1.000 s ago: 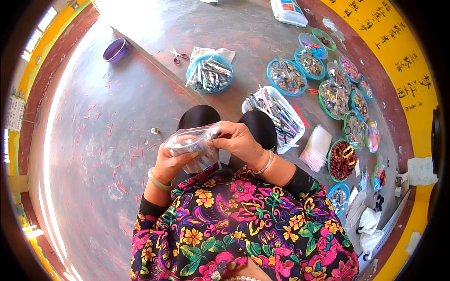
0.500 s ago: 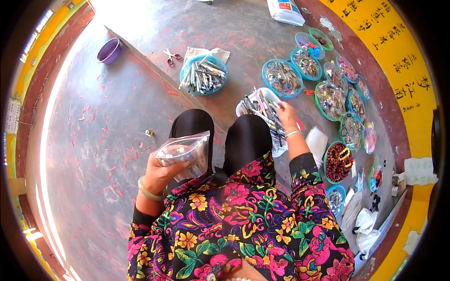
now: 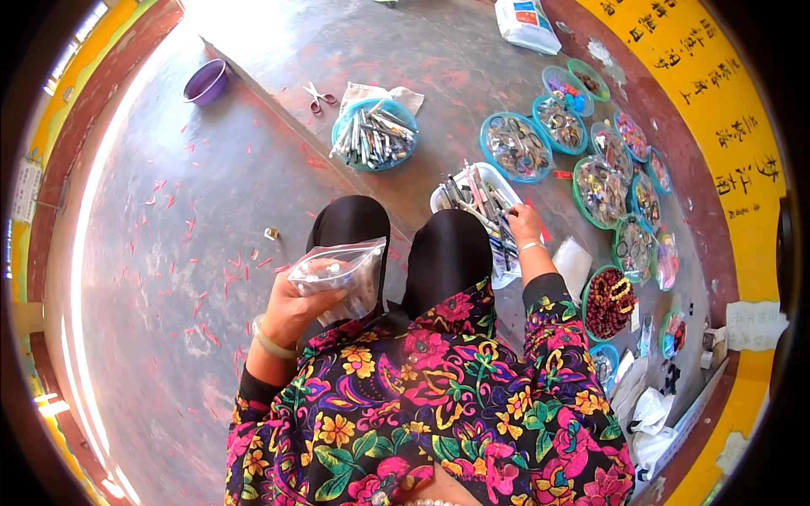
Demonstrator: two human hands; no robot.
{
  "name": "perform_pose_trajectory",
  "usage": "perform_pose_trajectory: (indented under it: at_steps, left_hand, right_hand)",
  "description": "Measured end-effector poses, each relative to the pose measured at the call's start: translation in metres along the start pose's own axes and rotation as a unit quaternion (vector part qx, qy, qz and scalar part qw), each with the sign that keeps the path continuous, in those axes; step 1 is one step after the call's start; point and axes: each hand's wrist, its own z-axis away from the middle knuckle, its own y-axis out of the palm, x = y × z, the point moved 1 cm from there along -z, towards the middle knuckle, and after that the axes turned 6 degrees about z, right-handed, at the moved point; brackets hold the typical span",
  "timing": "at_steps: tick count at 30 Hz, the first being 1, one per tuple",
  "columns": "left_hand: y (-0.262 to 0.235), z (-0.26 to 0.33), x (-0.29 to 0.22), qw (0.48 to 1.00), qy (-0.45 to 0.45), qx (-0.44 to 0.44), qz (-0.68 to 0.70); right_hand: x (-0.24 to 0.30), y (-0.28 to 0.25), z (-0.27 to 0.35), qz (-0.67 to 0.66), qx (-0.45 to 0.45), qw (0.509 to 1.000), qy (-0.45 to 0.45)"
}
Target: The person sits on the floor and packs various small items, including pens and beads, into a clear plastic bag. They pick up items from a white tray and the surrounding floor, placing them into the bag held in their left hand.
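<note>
A clear zip bag (image 3: 364, 271) with small contents I cannot make out is gripped in my left hand (image 3: 285, 314), over my left knee. My right hand (image 3: 528, 224) is at the right side of a white plastic basket (image 3: 504, 185) beside my right knee. Its fingers pinch a dark pen among the loose pens (image 3: 474, 205) in that basket. Part of the basket is hidden behind my knee. Farther off, a blue round basket (image 3: 407, 158) holds a heap of pens, resting partly on a beige cloth (image 3: 409, 99).
Scissors (image 3: 319, 99) and a purple basin (image 3: 207, 83) lie to the far left. Several round baskets of trinkets, one with dark red beads (image 3: 606, 305), line the right. A white sack (image 3: 527, 25) stands at the back. Red scraps litter the floor (image 3: 169, 278).
My right hand's fingers have closed on a dark pen at the basket's side. My left hand keeps hold of the bag. The whole view has shifted slightly.
</note>
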Motion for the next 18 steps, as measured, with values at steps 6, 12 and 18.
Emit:
perform_pose_trajectory:
  at_steps: [6,12,18]
  left_hand:
    - [-0.003,0.003,0.003,1.0,0.021,0.008,0.01]
    - [0.002,0.002,0.003,1.0,0.009,0.017,0.025]
    - [0.001,0.008,0.002,1.0,0.006,0.022,0.016]
  right_hand:
    - [0.009,-0.062,0.006,-0.189,-0.085,0.978,0.016]
    - [0.063,-0.148,0.041,-0.723,-0.028,0.684,0.091]
    - [0.099,-0.165,0.063,-0.757,0.054,0.649,0.052]
